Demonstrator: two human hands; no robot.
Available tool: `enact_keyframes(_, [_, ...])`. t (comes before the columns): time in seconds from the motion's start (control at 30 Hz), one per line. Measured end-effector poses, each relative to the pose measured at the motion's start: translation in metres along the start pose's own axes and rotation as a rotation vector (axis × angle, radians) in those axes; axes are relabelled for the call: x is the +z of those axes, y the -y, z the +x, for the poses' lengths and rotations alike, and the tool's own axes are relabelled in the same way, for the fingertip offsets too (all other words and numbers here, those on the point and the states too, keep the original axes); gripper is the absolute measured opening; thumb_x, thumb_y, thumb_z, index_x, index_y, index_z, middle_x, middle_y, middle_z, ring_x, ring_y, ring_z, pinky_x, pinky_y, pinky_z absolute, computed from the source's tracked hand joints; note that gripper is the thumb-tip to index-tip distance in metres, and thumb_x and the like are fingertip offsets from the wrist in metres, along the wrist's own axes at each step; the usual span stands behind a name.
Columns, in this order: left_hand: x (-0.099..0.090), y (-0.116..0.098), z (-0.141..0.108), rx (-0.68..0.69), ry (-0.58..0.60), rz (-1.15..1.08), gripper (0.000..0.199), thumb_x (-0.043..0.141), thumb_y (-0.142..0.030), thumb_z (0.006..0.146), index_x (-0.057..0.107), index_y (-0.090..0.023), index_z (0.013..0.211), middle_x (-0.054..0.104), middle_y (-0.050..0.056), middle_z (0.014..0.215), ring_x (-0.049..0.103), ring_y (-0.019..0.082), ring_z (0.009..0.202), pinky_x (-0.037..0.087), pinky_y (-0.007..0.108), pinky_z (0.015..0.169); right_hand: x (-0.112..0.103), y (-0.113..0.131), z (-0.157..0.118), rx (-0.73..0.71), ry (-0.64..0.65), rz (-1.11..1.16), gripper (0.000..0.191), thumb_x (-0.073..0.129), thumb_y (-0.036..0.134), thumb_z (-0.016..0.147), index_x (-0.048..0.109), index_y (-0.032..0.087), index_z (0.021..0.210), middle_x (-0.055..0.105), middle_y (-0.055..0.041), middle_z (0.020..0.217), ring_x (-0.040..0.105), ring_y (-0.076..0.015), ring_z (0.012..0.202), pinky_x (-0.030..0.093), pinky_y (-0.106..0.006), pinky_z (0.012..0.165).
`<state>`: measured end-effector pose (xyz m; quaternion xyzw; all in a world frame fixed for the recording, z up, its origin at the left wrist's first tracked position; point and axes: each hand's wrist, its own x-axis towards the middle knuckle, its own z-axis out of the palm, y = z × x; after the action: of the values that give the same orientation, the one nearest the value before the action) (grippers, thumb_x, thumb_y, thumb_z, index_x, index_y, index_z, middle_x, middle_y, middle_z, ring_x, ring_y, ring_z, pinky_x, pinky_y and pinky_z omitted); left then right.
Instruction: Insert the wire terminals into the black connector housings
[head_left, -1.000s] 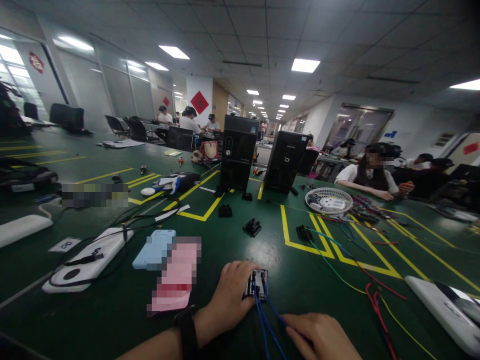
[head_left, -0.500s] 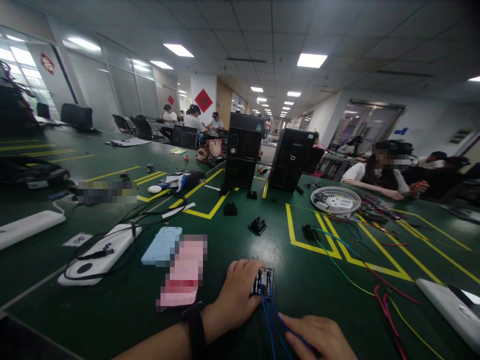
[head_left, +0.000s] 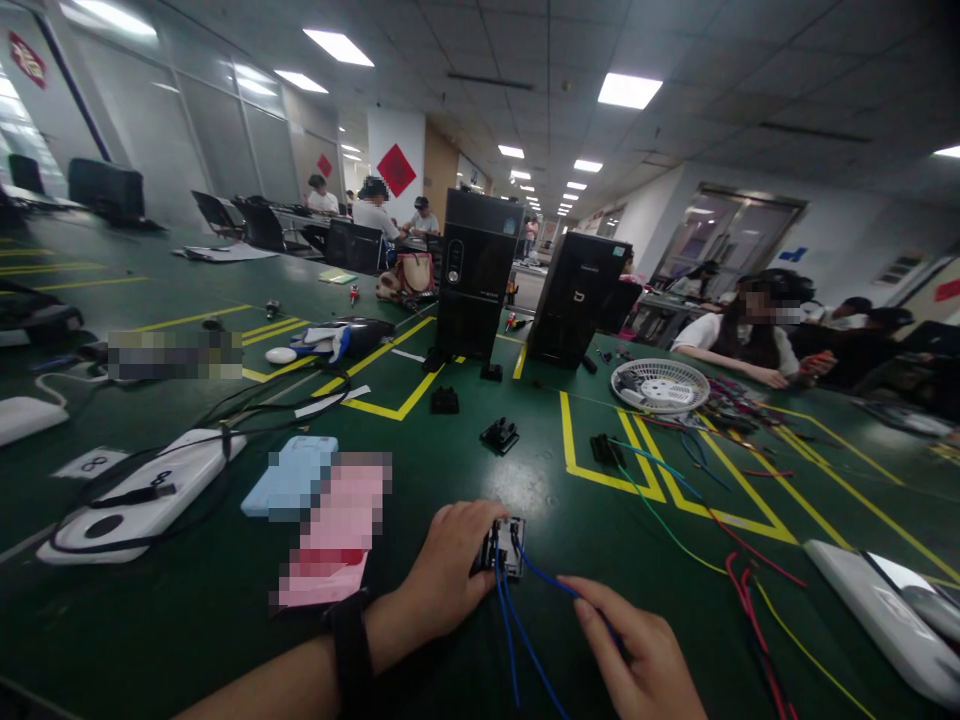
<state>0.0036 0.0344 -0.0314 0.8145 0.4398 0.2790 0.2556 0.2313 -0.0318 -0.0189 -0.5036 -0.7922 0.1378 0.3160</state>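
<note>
My left hand (head_left: pixel 454 560) is closed around the left side of a small dark block with a pale, metallic-looking face (head_left: pixel 513 550), holding it near the green tabletop. Several blue wires run out of this block. Two of them (head_left: pixel 512 625) hang down toward me. Another blue wire (head_left: pixel 546 575) bends off to the right, pinched between the thumb and finger of my right hand (head_left: pixel 641 640). Whether the wire ends are fixed inside the block is too small to tell. Beyond my hands lie black plastic blocks (head_left: pixel 500 435).
Left of my hands lie a pink item (head_left: pixel 337 525), a light-blue case (head_left: pixel 289 478) and a white power bank (head_left: pixel 142 495). Red wires (head_left: pixel 750 620), a white basket (head_left: pixel 660 385) and another person (head_left: pixel 757 330) are to the right. Two black computer towers (head_left: pixel 480 270) stand ahead.
My right hand has moved up closer to the block, and its blue wire now bends rightward, apart from the others. The view has shifted slightly. My left hand keeps its hold.
</note>
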Motion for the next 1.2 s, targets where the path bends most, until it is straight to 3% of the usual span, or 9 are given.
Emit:
enact_keyframes(0.07, [0.0,0.0,0.0,0.014,-0.001,-0.001,0.047,0.059,-0.013,0.073,0.049,-0.026,0.117,0.056,0.003,0.122,0.048,0.024,0.113,0.03,0.041,0.101,0.001,0.003,-0.001,-0.12,0.008,-0.042,0.028,0.045,0.027,0.094,0.065,0.022,0.114,0.075,-0.0057,0.095,0.072,-0.0173,0.08,0.055,-0.021,0.069])
enact_keyframes(0.17, [0.001,0.0,0.0,0.035,-0.006,-0.006,0.049,0.058,-0.011,0.072,0.048,-0.026,0.117,0.056,0.003,0.122,0.048,0.024,0.112,0.031,0.04,0.1,0.003,0.007,0.0,-0.246,0.18,-0.106,0.035,0.04,0.023,0.095,0.061,0.019,0.122,0.075,-0.0047,0.075,0.069,-0.0169,0.06,0.052,-0.023,0.056])
enact_keyframes(0.33, [0.001,0.0,0.0,0.039,-0.016,-0.014,0.048,0.059,-0.011,0.072,0.048,-0.026,0.116,0.056,0.002,0.119,0.048,0.023,0.11,0.031,0.038,0.098,0.0,0.005,0.001,-0.032,0.413,-0.171,0.033,0.041,0.022,0.093,0.064,0.026,0.117,0.074,-0.0026,0.079,0.071,-0.0181,0.068,0.051,-0.023,0.061])
enact_keyframes(0.57, [0.001,-0.002,0.0,0.015,-0.01,-0.003,0.046,0.065,-0.015,0.074,0.049,-0.028,0.115,0.057,0.0,0.117,0.049,0.022,0.109,0.032,0.037,0.098,-0.015,-0.003,0.0,0.158,0.19,-0.135,0.031,0.039,0.031,0.096,0.066,0.025,0.109,0.074,-0.0037,0.096,0.071,-0.0198,0.082,0.054,-0.025,0.069])
enact_keyframes(0.77, [0.002,-0.001,0.001,0.028,-0.018,0.002,0.044,0.065,-0.015,0.074,0.05,-0.027,0.113,0.058,0.001,0.115,0.049,0.023,0.107,0.033,0.037,0.096,-0.008,0.007,-0.002,-0.11,-0.019,-0.046,0.025,0.043,0.026,0.095,0.065,0.02,0.106,0.074,-0.0049,0.089,0.071,-0.0152,0.08,0.053,-0.018,0.071])
enact_keyframes(0.87, [0.001,-0.002,0.001,0.034,-0.016,-0.001,0.043,0.064,-0.015,0.074,0.05,-0.027,0.113,0.057,0.001,0.117,0.049,0.024,0.108,0.033,0.038,0.096,-0.003,0.011,-0.001,-0.252,0.023,-0.091,0.028,0.04,0.023,0.096,0.064,0.017,0.11,0.073,-0.0031,0.076,0.07,-0.0146,0.065,0.052,-0.02,0.061])
enact_keyframes(0.97, [0.001,-0.003,0.0,0.036,-0.017,-0.01,0.043,0.064,-0.014,0.074,0.05,-0.027,0.113,0.058,0.0,0.116,0.049,0.023,0.107,0.033,0.038,0.095,0.0,0.013,0.0,-0.296,0.222,-0.184,0.032,0.035,0.021,0.097,0.063,0.016,0.113,0.07,-0.0018,0.065,0.065,-0.0161,0.052,0.048,-0.024,0.051])
enact_keyframes(1.07, [0.0,-0.003,0.001,0.039,-0.02,-0.014,0.044,0.064,-0.014,0.074,0.05,-0.027,0.113,0.058,0.0,0.114,0.05,0.023,0.106,0.033,0.038,0.094,-0.001,0.013,0.0,-0.177,0.405,-0.265,0.031,0.036,0.021,0.095,0.064,0.02,0.109,0.07,-0.0019,0.067,0.067,-0.0179,0.056,0.046,-0.025,0.052])
enact_keyframes(1.2, [0.001,-0.001,0.001,0.035,-0.028,-0.013,0.047,0.067,-0.014,0.072,0.05,-0.028,0.114,0.058,0.0,0.114,0.05,0.023,0.106,0.034,0.038,0.094,-0.006,0.009,-0.001,0.04,0.37,-0.266,0.029,0.038,0.027,0.095,0.066,0.025,0.089,0.072,-0.0011,0.072,0.07,-0.0177,0.064,0.047,-0.022,0.057])
